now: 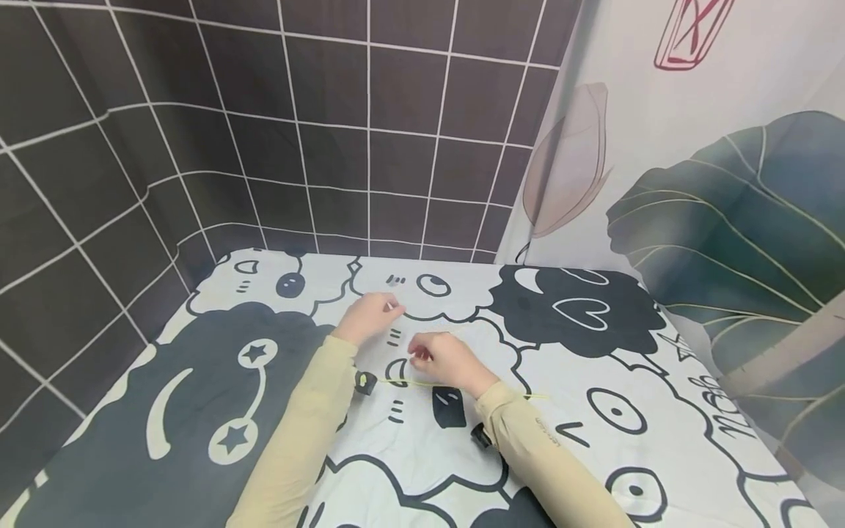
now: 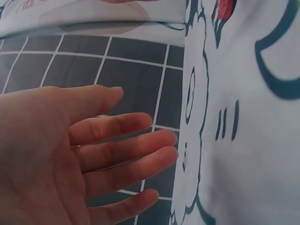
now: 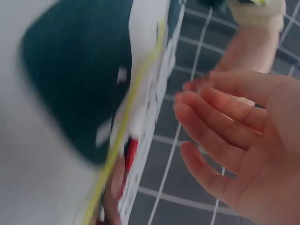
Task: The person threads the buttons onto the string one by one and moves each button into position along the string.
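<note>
And there it is, a thin yellow strand [image 1: 416, 383], bright against the white patterned cloth [image 1: 412, 469], running almost straight from side to side! It cuts across the tip of a printed crescent mouth [image 1: 397, 372], skims the top edge of a black printed eye [image 1: 449, 411], slips out of sight behind the right sleeve [image 1: 528, 433] and pops out just beyond. The left end meets the small dark wrist camera [image 1: 365, 382]; whether it stops there, I can't tell. Over to the right wrist view: a slanting, blurred yellow streak, apart from the right hand [image 1: 452, 359], a red patch [image 3: 131, 157] just beside it, too blurred to name.
</note>
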`<state>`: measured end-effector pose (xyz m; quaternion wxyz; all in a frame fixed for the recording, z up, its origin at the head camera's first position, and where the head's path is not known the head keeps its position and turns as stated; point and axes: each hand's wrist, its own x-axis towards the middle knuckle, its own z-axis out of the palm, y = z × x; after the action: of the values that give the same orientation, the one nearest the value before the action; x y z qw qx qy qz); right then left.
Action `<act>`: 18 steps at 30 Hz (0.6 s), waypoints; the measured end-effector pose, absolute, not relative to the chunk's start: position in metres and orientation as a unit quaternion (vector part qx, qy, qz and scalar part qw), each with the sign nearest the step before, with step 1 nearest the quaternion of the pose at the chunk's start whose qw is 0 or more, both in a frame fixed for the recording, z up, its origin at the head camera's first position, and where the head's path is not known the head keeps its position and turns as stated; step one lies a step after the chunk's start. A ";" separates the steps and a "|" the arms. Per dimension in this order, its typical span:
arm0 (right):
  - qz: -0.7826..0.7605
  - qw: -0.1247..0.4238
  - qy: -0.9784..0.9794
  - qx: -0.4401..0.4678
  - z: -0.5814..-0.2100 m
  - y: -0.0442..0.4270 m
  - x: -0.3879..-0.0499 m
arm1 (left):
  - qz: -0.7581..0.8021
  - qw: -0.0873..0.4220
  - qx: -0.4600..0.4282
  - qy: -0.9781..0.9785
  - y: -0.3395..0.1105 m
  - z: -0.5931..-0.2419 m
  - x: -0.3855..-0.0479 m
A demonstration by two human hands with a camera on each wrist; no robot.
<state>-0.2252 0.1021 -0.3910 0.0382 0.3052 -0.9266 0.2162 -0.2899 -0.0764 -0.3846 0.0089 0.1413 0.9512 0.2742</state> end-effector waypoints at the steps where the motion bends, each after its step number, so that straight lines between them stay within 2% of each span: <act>1: 0.214 0.027 -0.924 0.316 -0.392 0.097 -0.225 | 0.276 0.017 0.139 0.951 -0.079 -0.383 -0.290; 8: 0.146 -0.070 -0.931 0.327 -0.400 0.073 -0.231 | 0.278 0.066 0.131 0.949 -0.091 -0.377 -0.292; 18: 0.122 -0.108 -0.921 0.354 -0.401 0.070 -0.235 | 0.269 0.091 0.129 0.950 -0.091 -0.378 -0.291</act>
<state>-0.2345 0.0703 -0.4010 -0.1084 0.3539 -0.9209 0.1225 -0.2913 -0.0909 -0.3784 0.0911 0.1288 0.9501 0.2692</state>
